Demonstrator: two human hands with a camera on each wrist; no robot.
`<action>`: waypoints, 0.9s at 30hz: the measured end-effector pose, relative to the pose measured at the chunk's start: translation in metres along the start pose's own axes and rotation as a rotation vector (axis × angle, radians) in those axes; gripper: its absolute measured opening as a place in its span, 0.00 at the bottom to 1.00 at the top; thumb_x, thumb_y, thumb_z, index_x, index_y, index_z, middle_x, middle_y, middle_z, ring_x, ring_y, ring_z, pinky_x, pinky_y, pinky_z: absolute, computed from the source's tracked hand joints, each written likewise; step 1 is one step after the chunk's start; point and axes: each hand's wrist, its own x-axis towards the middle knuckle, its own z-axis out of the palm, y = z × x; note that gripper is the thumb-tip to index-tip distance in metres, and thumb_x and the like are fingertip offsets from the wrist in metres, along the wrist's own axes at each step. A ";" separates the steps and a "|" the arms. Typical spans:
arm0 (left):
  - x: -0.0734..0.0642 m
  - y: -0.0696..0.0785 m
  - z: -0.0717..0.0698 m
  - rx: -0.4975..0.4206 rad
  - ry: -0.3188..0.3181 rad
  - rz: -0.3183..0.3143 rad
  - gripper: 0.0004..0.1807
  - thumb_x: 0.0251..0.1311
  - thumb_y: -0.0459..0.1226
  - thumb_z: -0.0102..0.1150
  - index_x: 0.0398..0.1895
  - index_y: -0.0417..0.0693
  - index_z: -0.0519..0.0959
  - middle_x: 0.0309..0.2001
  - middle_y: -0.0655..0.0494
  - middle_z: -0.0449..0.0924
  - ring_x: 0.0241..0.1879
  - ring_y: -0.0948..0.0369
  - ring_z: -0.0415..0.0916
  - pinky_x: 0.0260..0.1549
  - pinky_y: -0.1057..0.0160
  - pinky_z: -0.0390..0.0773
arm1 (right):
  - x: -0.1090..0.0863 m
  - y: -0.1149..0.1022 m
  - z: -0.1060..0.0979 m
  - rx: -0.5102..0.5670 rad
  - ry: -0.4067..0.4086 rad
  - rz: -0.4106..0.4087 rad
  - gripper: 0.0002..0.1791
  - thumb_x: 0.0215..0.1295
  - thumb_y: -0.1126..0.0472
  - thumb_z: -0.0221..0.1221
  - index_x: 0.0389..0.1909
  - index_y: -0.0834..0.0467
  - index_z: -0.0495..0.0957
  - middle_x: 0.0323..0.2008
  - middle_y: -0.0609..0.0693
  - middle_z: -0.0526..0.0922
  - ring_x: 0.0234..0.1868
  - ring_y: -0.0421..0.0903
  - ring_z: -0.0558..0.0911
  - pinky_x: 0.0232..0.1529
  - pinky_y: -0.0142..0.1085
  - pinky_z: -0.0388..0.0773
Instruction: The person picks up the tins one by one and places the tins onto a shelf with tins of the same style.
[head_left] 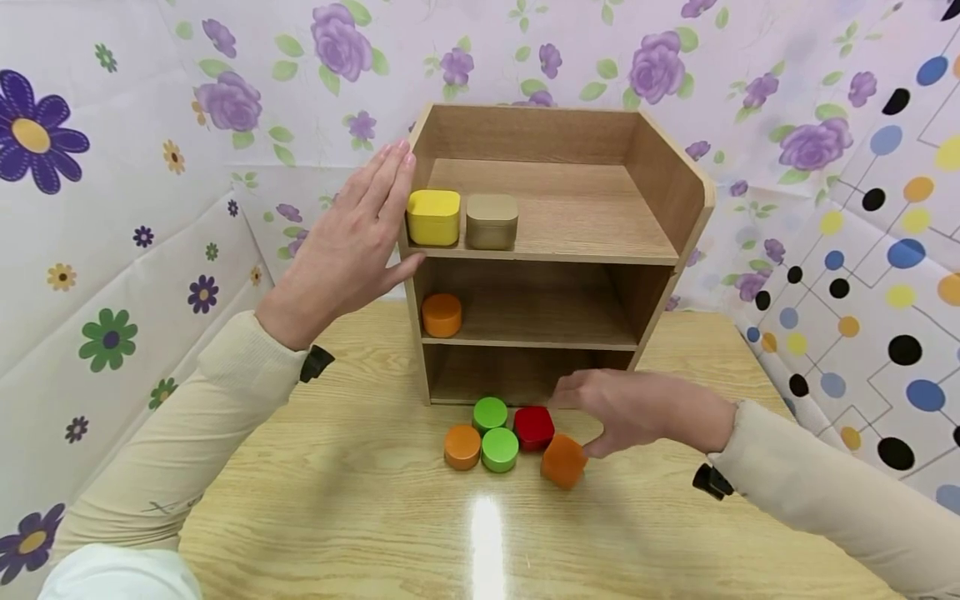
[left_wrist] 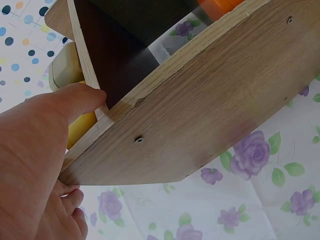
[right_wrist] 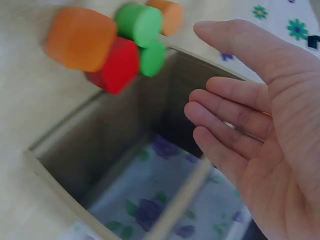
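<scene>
A small wooden shelf unit (head_left: 555, 254) stands on the table. My left hand (head_left: 352, 233) holds its upper left side, thumb on the front edge and fingers along the outer panel; the left wrist view shows the thumb (left_wrist: 82, 97) on the board's edge. My right hand (head_left: 630, 408) hovers with fingers apart and holds nothing, near an orange squarish box (head_left: 564, 462) and a red box (head_left: 534, 428). Beside them lie two round green boxes (head_left: 499, 450) and a round orange box (head_left: 462, 447). Whether the right thumb touches the orange squarish box I cannot tell.
On the top board, a yellow box (head_left: 433, 218) and a khaki box (head_left: 491, 222) stand near the left front. A round orange box (head_left: 442, 316) sits on the middle board at left. Patterned cloth (head_left: 337, 108) surrounds the wooden table (head_left: 375, 517).
</scene>
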 end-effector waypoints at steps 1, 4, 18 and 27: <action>0.000 0.000 0.000 -0.002 0.000 0.001 0.61 0.61 0.49 0.74 0.83 0.27 0.46 0.84 0.31 0.48 0.84 0.40 0.48 0.86 0.51 0.48 | 0.002 0.001 0.005 0.001 -0.015 0.010 0.34 0.62 0.55 0.75 0.67 0.61 0.78 0.67 0.59 0.81 0.67 0.58 0.81 0.66 0.49 0.84; 0.000 0.000 0.000 -0.008 -0.003 0.000 0.61 0.61 0.49 0.74 0.83 0.27 0.46 0.84 0.31 0.48 0.84 0.40 0.48 0.86 0.51 0.48 | 0.008 0.004 0.019 0.013 -0.048 0.020 0.33 0.61 0.56 0.75 0.66 0.60 0.79 0.66 0.57 0.81 0.67 0.57 0.81 0.66 0.47 0.84; 0.000 0.001 0.001 -0.020 0.005 -0.002 0.61 0.61 0.49 0.74 0.83 0.27 0.45 0.84 0.32 0.47 0.84 0.40 0.48 0.87 0.51 0.47 | 0.024 0.013 0.065 -0.035 -0.033 -0.046 0.32 0.56 0.57 0.77 0.63 0.57 0.81 0.61 0.51 0.85 0.62 0.51 0.82 0.62 0.38 0.85; -0.001 0.000 0.000 -0.022 -0.002 -0.011 0.61 0.62 0.48 0.74 0.83 0.27 0.46 0.84 0.32 0.47 0.84 0.40 0.48 0.86 0.50 0.48 | 0.027 0.019 0.078 -0.133 0.046 -0.102 0.33 0.53 0.56 0.78 0.61 0.57 0.83 0.60 0.52 0.85 0.63 0.51 0.84 0.65 0.41 0.84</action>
